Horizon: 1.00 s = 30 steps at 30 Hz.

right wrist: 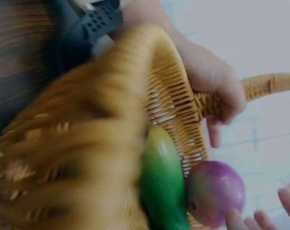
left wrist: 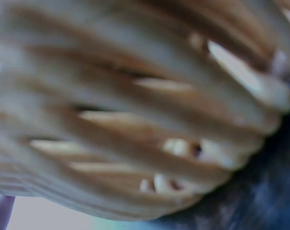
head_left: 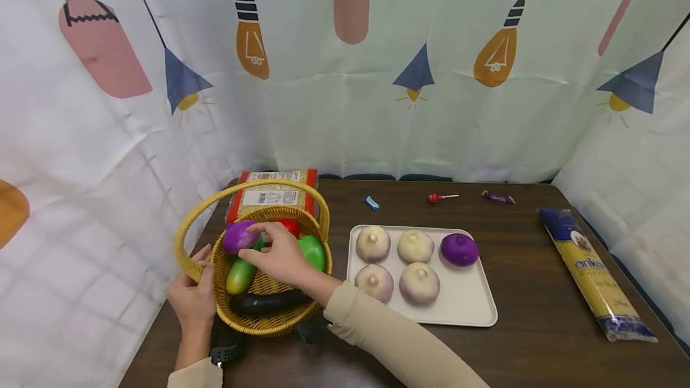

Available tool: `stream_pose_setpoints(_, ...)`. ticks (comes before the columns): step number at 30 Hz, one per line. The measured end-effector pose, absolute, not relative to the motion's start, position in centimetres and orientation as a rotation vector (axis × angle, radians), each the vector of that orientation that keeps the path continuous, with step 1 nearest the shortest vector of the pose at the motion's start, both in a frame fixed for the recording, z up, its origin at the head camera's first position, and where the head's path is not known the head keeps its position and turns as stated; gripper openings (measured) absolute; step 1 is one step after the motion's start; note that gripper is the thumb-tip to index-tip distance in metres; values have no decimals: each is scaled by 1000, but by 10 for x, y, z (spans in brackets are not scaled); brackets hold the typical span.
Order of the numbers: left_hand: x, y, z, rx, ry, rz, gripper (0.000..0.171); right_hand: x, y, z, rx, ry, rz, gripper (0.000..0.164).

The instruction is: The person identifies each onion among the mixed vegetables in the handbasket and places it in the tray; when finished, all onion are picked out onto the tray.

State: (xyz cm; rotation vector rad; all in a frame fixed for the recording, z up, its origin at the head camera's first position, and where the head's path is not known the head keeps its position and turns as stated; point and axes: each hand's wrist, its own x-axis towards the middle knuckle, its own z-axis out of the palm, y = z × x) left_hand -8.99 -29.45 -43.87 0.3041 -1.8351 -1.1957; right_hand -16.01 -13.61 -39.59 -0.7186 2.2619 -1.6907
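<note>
In the head view, a yellow wicker basket [head_left: 269, 329] stands at the left of the table. My left hand [head_left: 195, 295] grips the base of its handle on the left side. A purple onion [head_left: 239, 237] lies at the basket's back left rim. My right hand [head_left: 283, 256] reaches over the basket, fingertips right at the onion and thumb apart from it. In the right wrist view, the fingers [right wrist: 262, 220] are spread beside the onion. The basket also holds a green-yellow mango-shaped piece [head_left: 241, 276], a dark eggplant [head_left: 269, 302], a green piece [head_left: 311, 252] and a red piece [head_left: 290, 226].
Right of the basket, a white tray [head_left: 463, 310] carries several whitish onions [head_left: 419, 283] and one purple onion [head_left: 459, 249]. Behind lie a blue-wrapped candy [head_left: 372, 203], a lollipop [head_left: 434, 198] and a purple-wrapped candy [head_left: 498, 197]. Packets stand behind the basket [head_left: 269, 197] and a pasta bag [head_left: 595, 274] lies far right.
</note>
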Motion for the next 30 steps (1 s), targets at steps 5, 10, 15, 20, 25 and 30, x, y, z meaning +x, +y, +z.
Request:
stream_pose_setpoints(5, -89, -296, -438, 284, -1841, -1191, 13, -176, -164, -398, -597, 2364, -1615, 58)
stream_pose_setpoints(10, -87, -297, -440, 269, -1858, -1188, 11, -184, -180, -407, -543, 2412, -1533, 70)
stream_pose_setpoints(15, -87, -299, -440, 246, -1832, -1212, 9, -191, -188, -418, -511, 2400, -1564, 74)
stream_pose_setpoints(20, -88, -295, -439, 228, -1812, -1189, 9, -191, -191, -418, -450, 2462, -1489, 74)
stream_pose_setpoints(25, -89, -294, -440, 227, -1804, -1163, 10, -185, -189, -412, -469, 2524, -1377, 75)
stream_pose_setpoints(30, -94, -305, -453, 265, -1821, -1163, 10, -178, -175, -394, -537, 2512, -1345, 76)
